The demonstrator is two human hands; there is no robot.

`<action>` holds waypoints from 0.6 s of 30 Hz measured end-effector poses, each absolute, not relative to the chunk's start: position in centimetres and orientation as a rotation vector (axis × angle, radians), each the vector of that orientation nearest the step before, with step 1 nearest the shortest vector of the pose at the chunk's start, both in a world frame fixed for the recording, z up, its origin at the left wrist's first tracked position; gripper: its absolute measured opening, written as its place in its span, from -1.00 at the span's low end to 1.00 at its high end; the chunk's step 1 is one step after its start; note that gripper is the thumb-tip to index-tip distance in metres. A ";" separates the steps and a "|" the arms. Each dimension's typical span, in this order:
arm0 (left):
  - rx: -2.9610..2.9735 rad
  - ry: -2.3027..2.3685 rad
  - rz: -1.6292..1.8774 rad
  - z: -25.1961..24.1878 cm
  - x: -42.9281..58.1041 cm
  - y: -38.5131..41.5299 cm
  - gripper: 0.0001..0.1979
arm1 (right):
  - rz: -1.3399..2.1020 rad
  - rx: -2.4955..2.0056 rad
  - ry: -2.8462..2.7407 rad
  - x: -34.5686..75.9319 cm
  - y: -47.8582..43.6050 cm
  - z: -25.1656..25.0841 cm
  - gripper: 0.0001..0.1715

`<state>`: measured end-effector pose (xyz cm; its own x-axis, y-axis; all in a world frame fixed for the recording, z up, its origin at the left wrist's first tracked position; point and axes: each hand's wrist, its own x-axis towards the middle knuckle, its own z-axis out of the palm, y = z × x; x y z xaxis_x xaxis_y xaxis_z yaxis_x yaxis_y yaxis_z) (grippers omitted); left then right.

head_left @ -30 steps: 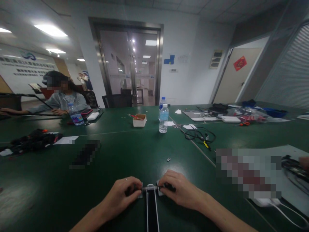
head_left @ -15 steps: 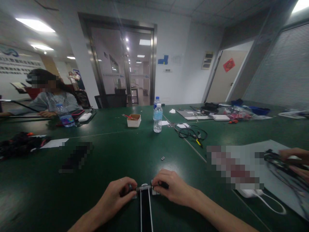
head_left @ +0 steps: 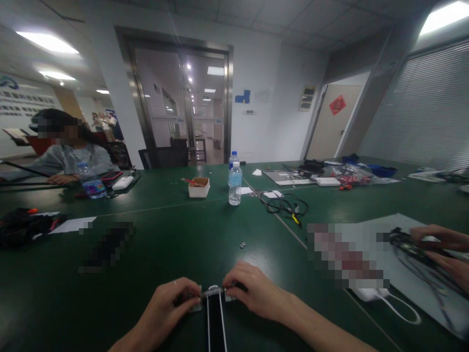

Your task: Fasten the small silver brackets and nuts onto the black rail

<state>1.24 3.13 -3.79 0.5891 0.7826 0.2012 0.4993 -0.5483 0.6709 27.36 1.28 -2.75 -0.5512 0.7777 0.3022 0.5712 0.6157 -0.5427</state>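
A long black strip with white side edges (head_left: 216, 322) lies in front of me, like a small conveyor belt. A thin metal roller or rod (head_left: 213, 291) crosses its far end. My left hand (head_left: 171, 303) pinches a small pale plate (head_left: 198, 304) at the rod's left end, thumb and fingers closed. At the right end my right hand (head_left: 252, 291) is closed on a similar small plate (head_left: 229, 297), mostly hidden by the fingers. Two small metal rings (head_left: 242, 245), perhaps bearings, lie on the table beyond my hands.
Green table (head_left: 164, 234). Farther off stand water bottles (head_left: 235, 188) and a small white box (head_left: 199, 188). Black cables (head_left: 282, 204) lie right of the bottles. At right another person's hands (head_left: 439, 244) handle wires above a grey board (head_left: 399, 274). A person (head_left: 73, 151) sits at far left.
The whole view has shifted a little, so everything sits slightly lower and farther left. Both my hands keep their grip at the rod's ends.
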 end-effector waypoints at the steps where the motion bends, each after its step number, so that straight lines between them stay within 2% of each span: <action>1: 2.250 1.003 0.670 -3.8 1.2 3.1 -0.88 | 0.514 -1.050 -2.335 27.4 1.3 -2.7 -0.86; 9: 2.259 1.031 0.674 -3.4 1.3 2.9 -0.87 | 0.329 -1.179 -2.287 29.3 3.0 -2.3 -0.84; 14: 2.248 1.129 0.595 -2.8 1.7 2.8 -0.84 | 0.127 -1.519 -2.184 30.6 5.3 -3.2 -0.61; 18: 2.203 1.217 0.511 -2.3 1.9 2.6 -0.82 | 0.127 -1.613 -2.216 30.6 6.0 -3.7 -0.69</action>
